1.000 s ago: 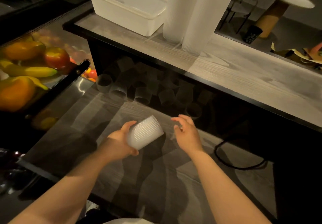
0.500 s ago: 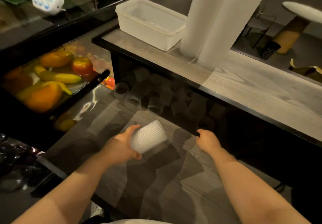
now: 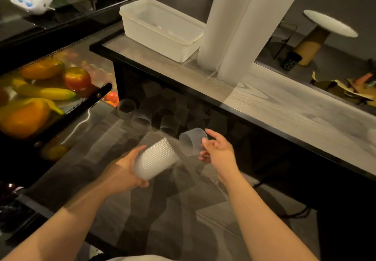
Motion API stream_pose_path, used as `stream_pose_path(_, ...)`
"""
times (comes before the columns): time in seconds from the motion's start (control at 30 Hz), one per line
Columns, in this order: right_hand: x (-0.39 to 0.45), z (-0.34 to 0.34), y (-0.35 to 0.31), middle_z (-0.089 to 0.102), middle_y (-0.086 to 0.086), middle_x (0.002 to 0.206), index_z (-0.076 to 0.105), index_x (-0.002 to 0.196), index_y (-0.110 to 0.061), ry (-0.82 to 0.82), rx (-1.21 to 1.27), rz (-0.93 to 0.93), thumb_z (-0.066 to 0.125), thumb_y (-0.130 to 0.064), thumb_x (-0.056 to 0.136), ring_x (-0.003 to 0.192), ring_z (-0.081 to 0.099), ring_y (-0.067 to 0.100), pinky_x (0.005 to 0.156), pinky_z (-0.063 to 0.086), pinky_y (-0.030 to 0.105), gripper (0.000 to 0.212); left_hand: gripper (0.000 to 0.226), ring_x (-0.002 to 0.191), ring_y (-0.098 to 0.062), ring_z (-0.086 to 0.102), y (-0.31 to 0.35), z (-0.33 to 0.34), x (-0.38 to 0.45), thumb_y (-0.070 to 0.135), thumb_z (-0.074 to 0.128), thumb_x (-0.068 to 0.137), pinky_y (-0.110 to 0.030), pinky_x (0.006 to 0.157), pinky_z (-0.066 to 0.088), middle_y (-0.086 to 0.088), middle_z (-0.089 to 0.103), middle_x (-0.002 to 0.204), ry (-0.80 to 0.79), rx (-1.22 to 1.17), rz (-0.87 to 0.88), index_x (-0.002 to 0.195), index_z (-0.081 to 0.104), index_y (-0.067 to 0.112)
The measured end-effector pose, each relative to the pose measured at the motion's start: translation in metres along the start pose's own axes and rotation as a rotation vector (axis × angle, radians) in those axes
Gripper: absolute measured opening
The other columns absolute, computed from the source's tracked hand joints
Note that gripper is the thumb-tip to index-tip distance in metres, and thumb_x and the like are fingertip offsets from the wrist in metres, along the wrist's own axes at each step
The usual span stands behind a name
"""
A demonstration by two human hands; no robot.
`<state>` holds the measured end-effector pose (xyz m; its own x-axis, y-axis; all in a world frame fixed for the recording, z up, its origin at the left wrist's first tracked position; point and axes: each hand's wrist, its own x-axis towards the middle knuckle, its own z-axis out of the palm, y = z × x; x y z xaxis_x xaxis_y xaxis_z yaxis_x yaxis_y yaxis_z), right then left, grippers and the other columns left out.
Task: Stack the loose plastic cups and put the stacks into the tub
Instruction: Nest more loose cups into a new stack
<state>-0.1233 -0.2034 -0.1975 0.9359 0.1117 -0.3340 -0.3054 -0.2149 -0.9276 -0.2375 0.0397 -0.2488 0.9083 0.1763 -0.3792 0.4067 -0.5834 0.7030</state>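
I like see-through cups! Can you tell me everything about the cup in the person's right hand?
The cup is clear, ribbed plastic, a bit blurry. The right hand pinches its side with curled fingers. It lies tipped over in the air, its open mouth facing left toward the other ribbed cup, which the left hand grips. The two cups do not touch. It looks empty and hangs above the glossy lower tabletop.

Room dim. Grey wood-grain shelf (image 3: pixel 284 106) black-edged; round white-topped side table (image 3: pixel 329 23) stood on grey floor (image 3: pixel 335 71) beyond.
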Motion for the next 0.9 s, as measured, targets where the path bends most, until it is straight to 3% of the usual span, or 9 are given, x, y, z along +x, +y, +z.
stream_pose_path(0.1, -0.008, 0.017, -0.008, 0.069, 0.010, 0.097, 0.063, 0.124, -0.026, -0.106, 0.037, -0.032, 0.057, -0.014, 0.097, 0.073, 0.062, 0.017, 0.069, 0.059, 0.032, 0.030, 0.116, 0.115, -0.013, 0.046, -0.005, 0.000, -0.003, 0.028, 0.092, 0.057, -0.033, 0.089, 0.048, 0.008, 0.043, 0.137, -0.007, -0.025, 0.036, 0.147, 0.021, 0.050)
stream_pose_path(0.37, -0.013, 0.051, -0.011, 0.066, -0.002, 0.097, 0.060, 0.131, -0.027, -0.183, -0.334, -0.158, 0.055, -0.017, 0.098, 0.070, 0.059, 0.007, 0.078, 0.059, 0.026, 0.035, 0.113, 0.115, -0.015, 0.048, -0.016, -0.009, -0.007, 0.029, 0.091, 0.059, -0.036, 0.092, 0.050, 0.010, 0.042, 0.140, 0.026, -0.052, 0.062, 0.147, 0.022, 0.050)
stream_pose_path(0.5, -0.023, 0.073, -0.010, 0.060, -0.007, 0.094, 0.049, 0.141, -0.029, -0.274, -0.544, -0.241, 0.044, -0.010, 0.101, 0.071, 0.057, 0.003, 0.073, 0.048, 0.007, 0.045, 0.113, 0.117, -0.015, 0.046, -0.023, -0.010, -0.006, 0.028, 0.091, 0.059, -0.037, 0.095, 0.048, 0.007, 0.041, 0.143, 0.066, -0.099, 0.046, 0.148, 0.024, 0.046)
stream_pose_path(0.6, -0.027, 0.089, -0.002, 0.051, -0.003, 0.098, 0.032, 0.150, -0.030, -0.343, -0.729, -0.286, 0.039, 0.005, 0.095, 0.080, 0.052, 0.006, 0.089, 0.047, 0.017, 0.065, 0.114, 0.120, -0.019, 0.049, -0.030, -0.018, 0.000, 0.028, 0.091, 0.056, -0.039, 0.096, 0.047, 0.004, 0.042, 0.143, 0.097, -0.082, 0.024, 0.149, 0.026, 0.041)
stream_pose_path(0.63, -0.025, 0.094, -0.001, 0.052, -0.003, 0.097, 0.031, 0.150, -0.031, -0.351, -0.733, -0.283, 0.038, 0.006, 0.094, 0.081, 0.052, 0.006, 0.093, 0.048, 0.023, 0.067, 0.115, 0.121, -0.021, 0.050, -0.033, -0.022, 0.001, 0.028, 0.091, 0.056, -0.040, 0.096, 0.048, 0.003, 0.042, 0.143, 0.103, -0.064, 0.016, 0.150, 0.026, 0.041)
stream_pose_path(0.7, -0.019, 0.103, 0.002, 0.053, 0.000, 0.109, 0.037, 0.148, -0.028, -0.371, -0.675, -0.290, 0.037, 0.006, 0.095, 0.083, 0.053, 0.009, 0.092, 0.047, 0.020, 0.063, 0.115, 0.122, -0.024, 0.050, -0.039, -0.031, 0.005, 0.030, 0.090, 0.056, -0.042, 0.097, 0.048, 0.001, 0.041, 0.144, 0.100, -0.020, -0.006, 0.150, 0.024, 0.041)
stream_pose_path(0.8, 0.000, 0.111, 0.005, 0.035, 0.004, 0.144, 0.057, 0.134, -0.016, -0.196, -0.658, -0.422, 0.039, 0.005, 0.096, 0.110, 0.053, 0.017, 0.096, 0.042, 0.016, 0.047, 0.115, 0.124, -0.026, 0.049, -0.050, -0.043, 0.011, 0.034, 0.089, 0.058, -0.043, 0.097, 0.048, -0.001, 0.042, 0.145, 0.103, 0.027, -0.043, 0.151, 0.022, 0.043)
stream_pose_path(0.9, 0.023, 0.108, 0.008, 0.022, -0.008, 0.155, 0.064, 0.124, -0.022, -0.013, -0.872, -0.364, 0.044, -0.003, 0.095, 0.120, 0.049, 0.013, 0.087, 0.044, 0.020, 0.039, 0.114, 0.122, -0.026, 0.050, -0.061, -0.052, 0.017, 0.032, 0.089, 0.059, -0.038, 0.091, 0.050, -0.001, 0.044, 0.143, 0.126, -0.016, -0.044, 0.151, 0.022, 0.045)
